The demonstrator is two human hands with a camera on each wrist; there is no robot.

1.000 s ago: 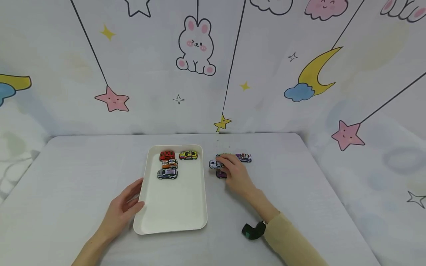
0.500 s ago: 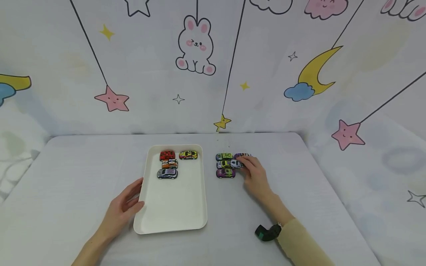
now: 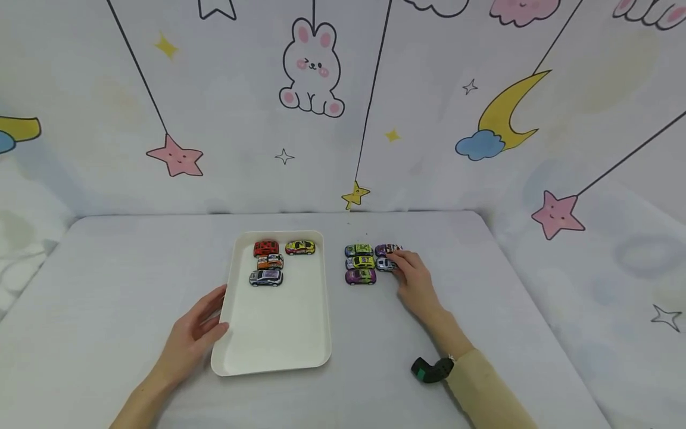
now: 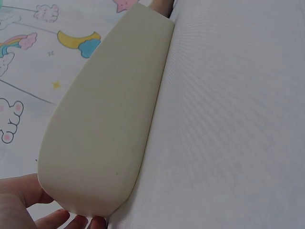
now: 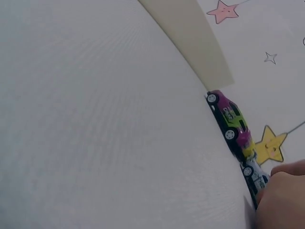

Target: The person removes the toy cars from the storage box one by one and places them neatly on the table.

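Observation:
In the head view, my right hand [image 3: 418, 290] pinches a white toy car [image 3: 384, 264], fingers over its right end. It stands at the table surface beside a yellow toy car [image 3: 359, 262], just in front of a purple-and-white toy car [image 3: 387, 249]. A green toy car [image 3: 358, 250] and a purple-and-green toy car [image 3: 361, 276] complete the left column; the right wrist view shows the purple-and-green toy car [image 5: 231, 119] side-on. My left hand [image 3: 194, 329] holds the left side of a white tray [image 3: 276, 333], thumb at the rim; the left wrist view shows its fingertips against the tray wall [image 4: 102, 119].
Toward the back of the tray sit a red toy car [image 3: 265, 248], an orange-and-white toy car [image 3: 270, 261], a grey toy car [image 3: 265, 277] and a yellow-and-red toy car [image 3: 300, 247]. A black strap-like device [image 3: 432, 370] is at the right sleeve. A cartoon-print backdrop rises behind the table.
My right hand has carried the white toy car rightward, from left of the group to the right of the yellow toy car. My left hand keeps its hold on the tray; the head view has shifted slightly.

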